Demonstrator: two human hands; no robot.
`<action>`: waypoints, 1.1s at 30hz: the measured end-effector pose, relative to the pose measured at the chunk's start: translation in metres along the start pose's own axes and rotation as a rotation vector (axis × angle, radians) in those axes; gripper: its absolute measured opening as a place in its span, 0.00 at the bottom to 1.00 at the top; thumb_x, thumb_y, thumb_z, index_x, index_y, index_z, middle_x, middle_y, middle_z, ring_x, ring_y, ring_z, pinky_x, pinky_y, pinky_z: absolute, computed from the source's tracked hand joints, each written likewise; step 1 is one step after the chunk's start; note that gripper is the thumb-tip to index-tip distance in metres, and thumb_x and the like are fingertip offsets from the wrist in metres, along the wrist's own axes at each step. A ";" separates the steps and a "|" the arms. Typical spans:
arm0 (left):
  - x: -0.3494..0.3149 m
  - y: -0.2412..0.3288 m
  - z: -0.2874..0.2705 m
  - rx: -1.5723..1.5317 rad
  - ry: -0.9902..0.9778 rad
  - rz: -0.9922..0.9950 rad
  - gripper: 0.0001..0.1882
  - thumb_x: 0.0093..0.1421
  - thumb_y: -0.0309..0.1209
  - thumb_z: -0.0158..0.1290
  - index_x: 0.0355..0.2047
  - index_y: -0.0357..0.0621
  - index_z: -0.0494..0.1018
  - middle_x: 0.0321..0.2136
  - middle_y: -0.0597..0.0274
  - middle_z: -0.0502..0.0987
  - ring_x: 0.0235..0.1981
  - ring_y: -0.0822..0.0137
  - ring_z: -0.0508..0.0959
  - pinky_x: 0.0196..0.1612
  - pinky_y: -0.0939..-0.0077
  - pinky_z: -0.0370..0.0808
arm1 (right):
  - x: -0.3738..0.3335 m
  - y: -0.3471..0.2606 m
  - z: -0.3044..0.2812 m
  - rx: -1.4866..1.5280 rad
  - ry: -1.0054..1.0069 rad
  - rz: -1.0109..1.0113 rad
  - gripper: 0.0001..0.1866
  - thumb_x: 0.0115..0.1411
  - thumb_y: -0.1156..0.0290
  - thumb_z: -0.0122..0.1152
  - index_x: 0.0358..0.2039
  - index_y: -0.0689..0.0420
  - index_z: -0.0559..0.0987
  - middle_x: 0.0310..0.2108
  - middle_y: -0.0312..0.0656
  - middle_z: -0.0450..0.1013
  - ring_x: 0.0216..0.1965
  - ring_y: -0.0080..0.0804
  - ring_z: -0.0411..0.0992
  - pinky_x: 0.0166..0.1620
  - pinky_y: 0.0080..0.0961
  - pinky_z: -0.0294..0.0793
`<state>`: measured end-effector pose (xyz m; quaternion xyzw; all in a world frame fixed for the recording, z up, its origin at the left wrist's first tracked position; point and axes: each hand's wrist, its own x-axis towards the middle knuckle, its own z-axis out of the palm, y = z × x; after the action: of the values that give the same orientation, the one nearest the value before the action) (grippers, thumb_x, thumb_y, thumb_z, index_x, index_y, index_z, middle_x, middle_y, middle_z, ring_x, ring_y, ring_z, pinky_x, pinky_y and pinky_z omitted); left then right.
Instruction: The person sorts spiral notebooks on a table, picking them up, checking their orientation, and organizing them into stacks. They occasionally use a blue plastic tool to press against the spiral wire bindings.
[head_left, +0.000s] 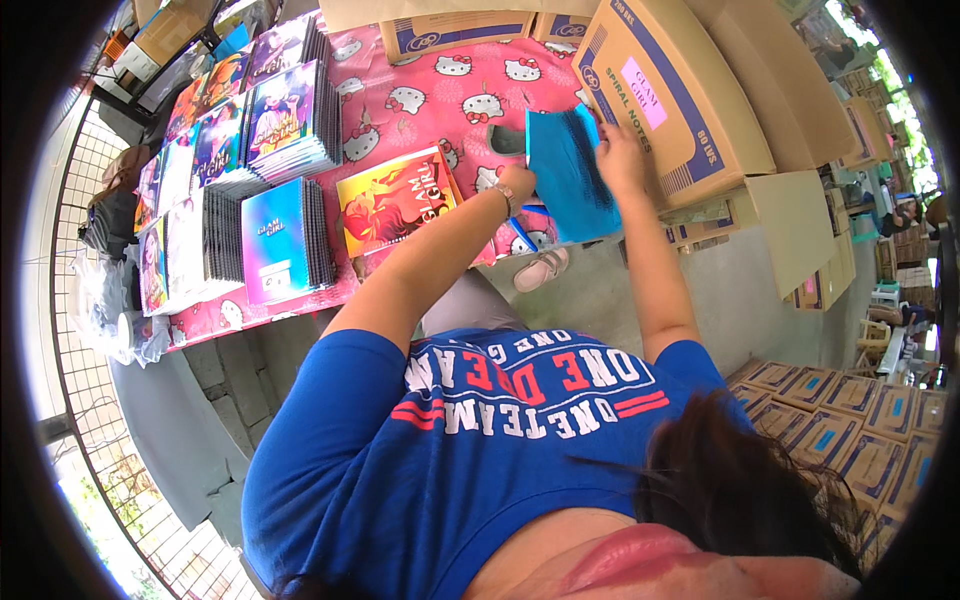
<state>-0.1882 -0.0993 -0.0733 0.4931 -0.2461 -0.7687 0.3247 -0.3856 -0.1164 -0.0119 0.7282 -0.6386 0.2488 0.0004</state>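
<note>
Between my two hands a glossy teal-blue sheet [572,178] stands upright, lightly creased, over the table's near edge. My left hand [517,181] is closed on its left edge, with the fingertips partly hidden. At its upper right edge my right hand [622,160] grips it, fingers bent, close to the side of a large cardboard box [660,100]. A small dark grey object [506,140] lies just beyond my left hand; I cannot make out its kind. Below that hand is a blue pen-like item [521,236]. Left of my wrist lies a yellow and red notebook [395,200].
Tall stacks of spiral notebooks [282,240] fill the table's left side. A pink patterned cloth [400,75] covers the table. The big box's open flap [790,235] hangs at right. Many cartons [830,420] are stacked lower right. A pale shoe [541,270] shows below the table edge.
</note>
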 end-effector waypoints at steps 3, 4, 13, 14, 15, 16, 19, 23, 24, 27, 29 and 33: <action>0.015 -0.012 0.008 -0.068 0.004 -0.062 0.19 0.64 0.25 0.43 0.56 0.37 0.61 0.49 0.48 0.73 0.51 0.50 0.75 0.53 0.45 0.76 | -0.016 0.004 0.027 0.087 -0.097 0.116 0.18 0.54 0.70 0.62 0.46 0.58 0.77 0.44 0.51 0.73 0.47 0.51 0.71 0.51 0.42 0.72; 0.017 -0.012 0.007 -0.076 -0.005 -0.064 0.19 0.65 0.26 0.43 0.56 0.37 0.61 0.49 0.47 0.73 0.51 0.50 0.76 0.53 0.46 0.77 | -0.022 0.005 0.037 -0.022 -0.055 0.142 0.18 0.54 0.68 0.64 0.46 0.58 0.77 0.45 0.50 0.73 0.48 0.51 0.71 0.51 0.42 0.72; -0.017 0.004 0.000 0.337 0.048 0.020 0.21 0.65 0.30 0.49 0.57 0.37 0.62 0.43 0.44 0.77 0.40 0.53 0.81 0.42 0.55 0.83 | -0.020 0.034 0.054 -0.113 -0.034 0.246 0.16 0.53 0.66 0.67 0.41 0.54 0.79 0.43 0.46 0.73 0.48 0.48 0.71 0.49 0.42 0.73; -0.030 0.008 -0.005 0.381 0.055 0.074 0.21 0.65 0.30 0.50 0.57 0.38 0.64 0.41 0.47 0.78 0.38 0.55 0.81 0.40 0.59 0.82 | -0.019 0.035 0.056 -0.086 -0.040 0.254 0.15 0.52 0.66 0.67 0.40 0.54 0.79 0.42 0.46 0.74 0.47 0.48 0.71 0.49 0.42 0.73; -0.045 0.011 -0.010 0.425 0.060 0.127 0.21 0.64 0.30 0.50 0.56 0.38 0.65 0.39 0.49 0.79 0.36 0.57 0.82 0.38 0.63 0.82 | -0.020 0.037 0.058 -0.054 -0.010 0.263 0.12 0.52 0.67 0.67 0.36 0.55 0.79 0.40 0.47 0.75 0.45 0.48 0.73 0.47 0.42 0.74; -0.057 0.019 -0.017 0.463 0.065 0.195 0.21 0.64 0.30 0.51 0.56 0.39 0.66 0.37 0.51 0.80 0.35 0.59 0.82 0.35 0.66 0.82 | -0.016 0.036 0.057 -0.053 -0.016 0.243 0.11 0.52 0.67 0.66 0.36 0.55 0.80 0.39 0.47 0.75 0.45 0.48 0.73 0.47 0.42 0.74; -0.071 0.037 -0.079 0.759 0.241 0.703 0.14 0.61 0.31 0.53 0.46 0.39 0.75 0.32 0.55 0.82 0.30 0.67 0.82 0.32 0.74 0.77 | -0.008 0.033 0.053 -0.068 -0.053 0.183 0.10 0.52 0.67 0.65 0.35 0.55 0.80 0.39 0.48 0.75 0.42 0.50 0.74 0.45 0.44 0.75; -0.120 0.079 -0.129 0.843 0.544 0.871 0.11 0.61 0.30 0.54 0.42 0.40 0.78 0.32 0.57 0.82 0.29 0.69 0.81 0.34 0.74 0.76 | 0.007 0.041 0.039 -0.057 0.061 0.114 0.11 0.51 0.68 0.64 0.35 0.56 0.80 0.37 0.51 0.74 0.38 0.52 0.75 0.42 0.45 0.75; -0.134 0.085 -0.129 0.876 0.567 0.868 0.10 0.62 0.30 0.54 0.42 0.40 0.78 0.31 0.62 0.82 0.30 0.75 0.79 0.35 0.77 0.75 | 0.006 0.045 0.036 -0.031 0.189 0.120 0.11 0.50 0.69 0.64 0.35 0.56 0.80 0.37 0.51 0.74 0.37 0.53 0.74 0.42 0.45 0.75; -0.144 0.063 -0.143 0.825 0.418 0.862 0.11 0.63 0.31 0.54 0.41 0.36 0.77 0.31 0.62 0.81 0.32 0.76 0.78 0.36 0.78 0.74 | 0.010 0.007 0.012 0.283 0.327 0.021 0.13 0.50 0.75 0.63 0.38 0.57 0.78 0.37 0.44 0.73 0.32 0.39 0.74 0.37 0.34 0.76; -0.147 0.058 -0.123 0.774 0.259 0.809 0.12 0.63 0.32 0.55 0.41 0.35 0.77 0.31 0.63 0.80 0.32 0.76 0.77 0.36 0.79 0.74 | 0.004 -0.016 -0.003 0.468 0.377 -0.128 0.15 0.55 0.76 0.62 0.44 0.59 0.77 0.37 0.40 0.74 0.31 0.25 0.74 0.35 0.23 0.74; -0.160 0.079 -0.044 0.612 0.110 0.811 0.15 0.62 0.32 0.58 0.46 0.35 0.77 0.28 0.67 0.78 0.31 0.78 0.74 0.35 0.83 0.72 | -0.025 -0.087 -0.025 0.808 0.250 -0.071 0.16 0.64 0.71 0.58 0.51 0.62 0.75 0.38 0.42 0.78 0.35 0.23 0.75 0.40 0.22 0.74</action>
<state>-0.0791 -0.0361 0.0606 0.4702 -0.6142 -0.4463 0.4501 -0.3150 -0.0693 0.0287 0.6556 -0.4595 0.5653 -0.1989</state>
